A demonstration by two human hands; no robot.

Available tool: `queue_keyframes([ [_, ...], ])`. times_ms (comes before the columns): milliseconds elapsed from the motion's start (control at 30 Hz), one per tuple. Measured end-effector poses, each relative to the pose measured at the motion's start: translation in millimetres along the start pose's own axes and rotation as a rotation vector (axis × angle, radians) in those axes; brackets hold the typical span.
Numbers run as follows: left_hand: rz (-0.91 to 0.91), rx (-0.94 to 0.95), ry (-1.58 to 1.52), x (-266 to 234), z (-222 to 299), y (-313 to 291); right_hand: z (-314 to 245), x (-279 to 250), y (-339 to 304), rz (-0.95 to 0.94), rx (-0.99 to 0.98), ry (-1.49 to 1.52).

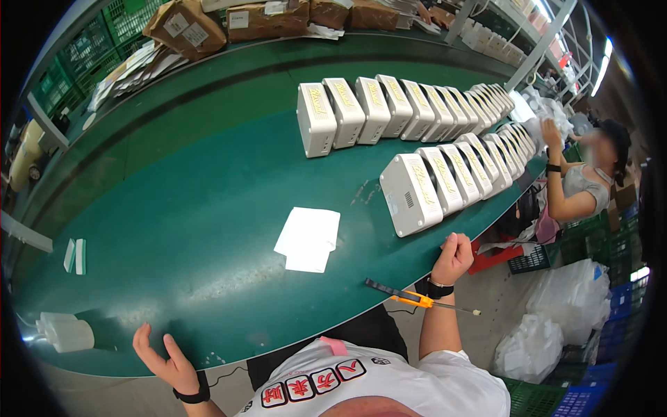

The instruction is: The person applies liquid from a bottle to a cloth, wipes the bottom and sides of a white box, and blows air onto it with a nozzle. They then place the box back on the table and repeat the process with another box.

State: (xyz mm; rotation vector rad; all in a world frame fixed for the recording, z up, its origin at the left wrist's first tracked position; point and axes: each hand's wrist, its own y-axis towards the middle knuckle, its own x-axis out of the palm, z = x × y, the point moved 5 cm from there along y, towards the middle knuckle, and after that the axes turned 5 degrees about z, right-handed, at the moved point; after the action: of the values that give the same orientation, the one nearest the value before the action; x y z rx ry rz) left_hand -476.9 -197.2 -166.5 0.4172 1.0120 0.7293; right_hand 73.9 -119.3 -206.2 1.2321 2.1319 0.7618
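Note:
My left hand (167, 360) is at the near left edge of the green table (194, 229), fingers spread and holding nothing. At the near right edge my right hand (454, 259) is curled closed, with nothing visible in it. Just beyond it stands the nearest white device (411, 196), a boxy case with gold lettering on its narrow top, heading a row of several alike. By my right wrist an orange and black tool (414, 299) with a thin shaft juts over the table edge. White sheets (310, 238) lie overlapping between my hands, touched by neither.
A second row of white devices (317, 119) runs behind the first. A translucent plastic bottle (67, 332) and two small green-white pieces (76, 256) are at left. Cardboard boxes (267, 19) line the back. Another person (590, 174) works at far right, near plastic bags (570, 299).

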Motion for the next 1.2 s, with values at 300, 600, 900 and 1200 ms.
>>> queue_keyframes([
  [300,-0.061,-0.058,0.034,4.4,0.9,4.7,8.1,-2.2,-5.2,0.028,0.038,0.017],
  [600,-0.110,-0.096,0.061,10.8,-0.6,7.9,18.8,-6.3,-7.4,0.110,0.102,0.031],
  [900,-0.176,-0.105,0.036,9.4,-4.0,10.2,20.4,-8.6,-11.2,0.160,0.127,0.087],
  [1200,-0.005,-0.016,0.065,2.1,5.5,3.8,18.5,0.0,-3.2,0.069,0.109,0.111],
])
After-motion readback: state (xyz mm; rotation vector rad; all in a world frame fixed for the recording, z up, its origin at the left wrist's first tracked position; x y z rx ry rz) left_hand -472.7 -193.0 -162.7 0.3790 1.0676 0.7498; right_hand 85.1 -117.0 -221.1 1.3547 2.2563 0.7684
